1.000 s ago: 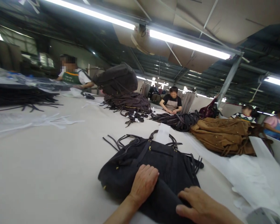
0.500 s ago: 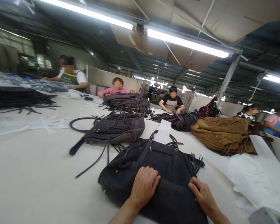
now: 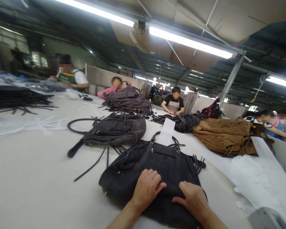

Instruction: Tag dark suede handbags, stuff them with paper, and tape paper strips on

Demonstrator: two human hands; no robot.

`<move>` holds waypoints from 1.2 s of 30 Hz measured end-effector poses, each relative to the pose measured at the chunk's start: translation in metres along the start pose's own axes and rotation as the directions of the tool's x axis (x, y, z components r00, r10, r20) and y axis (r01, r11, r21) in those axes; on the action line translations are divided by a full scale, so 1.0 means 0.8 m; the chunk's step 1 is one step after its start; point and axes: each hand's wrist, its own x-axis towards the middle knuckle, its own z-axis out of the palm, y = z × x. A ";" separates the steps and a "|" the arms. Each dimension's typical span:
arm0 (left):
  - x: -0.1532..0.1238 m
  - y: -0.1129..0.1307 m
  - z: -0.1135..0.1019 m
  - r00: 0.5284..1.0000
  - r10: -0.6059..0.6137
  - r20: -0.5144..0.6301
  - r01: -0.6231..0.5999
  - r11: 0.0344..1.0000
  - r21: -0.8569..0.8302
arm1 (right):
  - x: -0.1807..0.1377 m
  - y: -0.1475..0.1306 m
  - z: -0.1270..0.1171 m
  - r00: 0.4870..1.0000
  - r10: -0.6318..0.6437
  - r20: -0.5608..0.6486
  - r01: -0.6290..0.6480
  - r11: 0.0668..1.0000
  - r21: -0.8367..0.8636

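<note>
A black handbag (image 3: pixel 162 162) lies flat on the white table before me, its handles pointing away and a white paper strip (image 3: pixel 166 130) standing by them. On the bag's near half, my left hand (image 3: pixel 146 187) has its fingers curled over a fold of the material, thumb pointing right. My right hand (image 3: pixel 194 197) grips the same fold further right, its thumb toward the left hand. The undersides of the fingers are hidden. Just beyond, to the left, rests a dark grey handbag (image 3: pixel 119 128) with loose straps trailing on the table.
Piled brown bags (image 3: pixel 224 133) and white paper sheets (image 3: pixel 259 178) occupy the right side. Stacked dark bags (image 3: pixel 128 100) sit at the back, and another black stack (image 3: pixel 19 98) is at far left. Several co-workers sit around the table. A grey object (image 3: pixel 267 219) is at lower right.
My right hand has moved left from the bag's right edge, closer to my left hand. The left hand stays nearly in place, its thumb now stretched further out.
</note>
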 end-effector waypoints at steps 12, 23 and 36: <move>-0.006 0.028 0.008 0.978 0.125 0.169 -0.102 0.985 -0.138 | -0.013 0.026 -0.008 0.997 -0.082 0.005 0.082 0.993 0.084; -0.001 0.040 0.007 0.969 0.134 0.208 -0.114 0.988 -0.106 | -0.033 0.074 0.014 0.986 0.056 0.156 -0.056 0.998 -0.001; 0.004 0.040 0.001 0.983 0.090 0.157 -0.070 0.989 -0.127 | -0.024 -0.009 0.004 0.954 0.161 -0.252 -0.158 0.987 0.034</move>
